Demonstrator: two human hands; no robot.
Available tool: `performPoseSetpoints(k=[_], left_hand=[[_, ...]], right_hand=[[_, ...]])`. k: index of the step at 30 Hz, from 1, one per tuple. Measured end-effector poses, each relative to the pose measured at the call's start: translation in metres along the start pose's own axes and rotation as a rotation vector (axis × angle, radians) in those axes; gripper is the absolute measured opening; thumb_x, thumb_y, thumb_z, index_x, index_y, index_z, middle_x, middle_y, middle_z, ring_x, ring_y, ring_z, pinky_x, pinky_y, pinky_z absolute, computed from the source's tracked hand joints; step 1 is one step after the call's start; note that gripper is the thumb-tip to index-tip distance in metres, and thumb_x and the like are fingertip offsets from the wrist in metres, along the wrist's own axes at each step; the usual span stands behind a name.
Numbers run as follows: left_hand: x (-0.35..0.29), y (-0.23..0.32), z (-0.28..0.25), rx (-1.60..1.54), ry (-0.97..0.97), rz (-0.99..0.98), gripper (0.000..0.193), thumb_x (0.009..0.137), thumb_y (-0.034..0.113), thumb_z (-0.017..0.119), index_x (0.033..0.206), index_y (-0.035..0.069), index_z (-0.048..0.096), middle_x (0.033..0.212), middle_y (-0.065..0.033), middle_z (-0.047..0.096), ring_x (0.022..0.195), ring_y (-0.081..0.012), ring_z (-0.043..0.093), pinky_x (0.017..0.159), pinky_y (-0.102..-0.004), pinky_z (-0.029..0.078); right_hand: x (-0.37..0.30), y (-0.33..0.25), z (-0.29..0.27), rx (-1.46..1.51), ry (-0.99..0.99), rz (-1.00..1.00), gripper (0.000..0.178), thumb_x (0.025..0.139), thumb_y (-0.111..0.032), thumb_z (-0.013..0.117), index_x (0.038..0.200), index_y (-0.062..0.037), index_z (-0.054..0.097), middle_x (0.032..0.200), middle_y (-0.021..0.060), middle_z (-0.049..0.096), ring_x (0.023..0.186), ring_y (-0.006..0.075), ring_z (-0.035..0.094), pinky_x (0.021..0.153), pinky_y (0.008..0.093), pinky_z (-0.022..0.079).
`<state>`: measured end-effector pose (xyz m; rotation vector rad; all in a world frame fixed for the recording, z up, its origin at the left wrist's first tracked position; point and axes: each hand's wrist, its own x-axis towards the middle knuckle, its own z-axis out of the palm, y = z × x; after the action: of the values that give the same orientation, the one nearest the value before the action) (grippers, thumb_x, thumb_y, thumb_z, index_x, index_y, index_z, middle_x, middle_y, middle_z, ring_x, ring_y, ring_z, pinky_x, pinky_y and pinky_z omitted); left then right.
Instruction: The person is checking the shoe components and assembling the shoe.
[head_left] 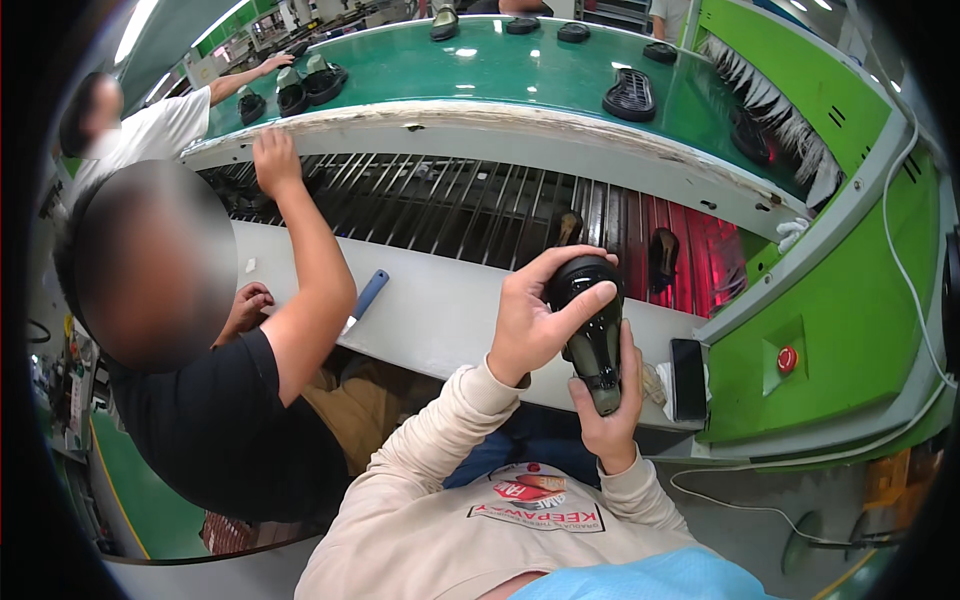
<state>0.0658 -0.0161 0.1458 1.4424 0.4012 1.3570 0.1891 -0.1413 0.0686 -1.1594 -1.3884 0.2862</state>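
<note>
Over the near ledge I hold up a glossy black shoe (594, 338) on a grey-green last, its toe pointing away from me and its heel end toward me. My left hand (540, 318) wraps round the toe end from the left, thumb lying across the top. Lower down, my right hand (612, 425) grips the heel end, with fingers along the right side and the thumb on the left. The shoe's underside is hidden. Just beyond it, dark shoe parts (664, 258) lie on the roller conveyor (470, 205), in red light at the right.
A green belt (480, 75) carries several shoes and soles (630, 95) into a green machine (820, 400) with bristles and a red button (787, 360). A phone (687, 380) and blue-handled knife (371, 290) lie on the ledge (430, 295). A co-worker (200, 420) sits close at left.
</note>
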Motion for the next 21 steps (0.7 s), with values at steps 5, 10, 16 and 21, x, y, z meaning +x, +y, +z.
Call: performPoseSetpoints(k=[5,10,16,21], left_hand=[[0.001,0.005,-0.007,0.037,-0.028,-0.021,0.042,0.097,0.008,0.084,0.134,-0.006,0.069,0.127,-0.0190,0.079,0.116,-0.0223,0.075,0.105,-0.0374,0.060],[0.006,0.004,-0.010,0.079,-0.023,0.004,0.037,0.096,0.007,0.085,0.129,-0.006,0.072,0.123,-0.0162,0.080,0.112,-0.0190,0.075,0.102,-0.0346,0.060],[-0.007,-0.008,-0.016,-0.095,0.026,-0.046,0.054,0.091,0.015,0.092,0.134,-0.007,0.069,0.121,-0.0152,0.080,0.109,-0.0183,0.077,0.098,-0.0324,0.062],[-0.034,-0.024,-0.029,0.006,0.043,-0.193,0.051,0.093,0.011,0.090,0.135,-0.009,0.069,0.122,-0.0171,0.079,0.112,-0.0206,0.077,0.101,-0.0340,0.064]], right_hand=[[0.003,-0.005,0.000,-0.005,-0.027,0.023,0.088,0.092,-0.010,0.082,0.167,0.0076,0.039,0.135,0.0225,0.059,0.121,0.0360,0.063,0.107,0.0429,0.050],[0.007,-0.007,0.003,0.018,-0.021,0.036,0.089,0.094,-0.015,0.082,0.168,0.0080,0.037,0.131,0.0211,0.061,0.118,0.0335,0.062,0.106,0.0424,0.049],[0.005,-0.003,-0.002,0.272,-0.029,0.216,0.087,0.102,-0.024,0.078,0.170,0.0064,0.034,0.156,0.0206,0.056,0.142,0.0281,0.057,0.119,0.0397,0.044],[-0.005,0.020,-0.010,0.714,0.024,0.531,0.058,0.115,-0.038,0.058,0.155,0.0025,0.050,0.130,0.0182,0.070,0.109,0.0280,0.073,0.090,0.0454,0.063]])
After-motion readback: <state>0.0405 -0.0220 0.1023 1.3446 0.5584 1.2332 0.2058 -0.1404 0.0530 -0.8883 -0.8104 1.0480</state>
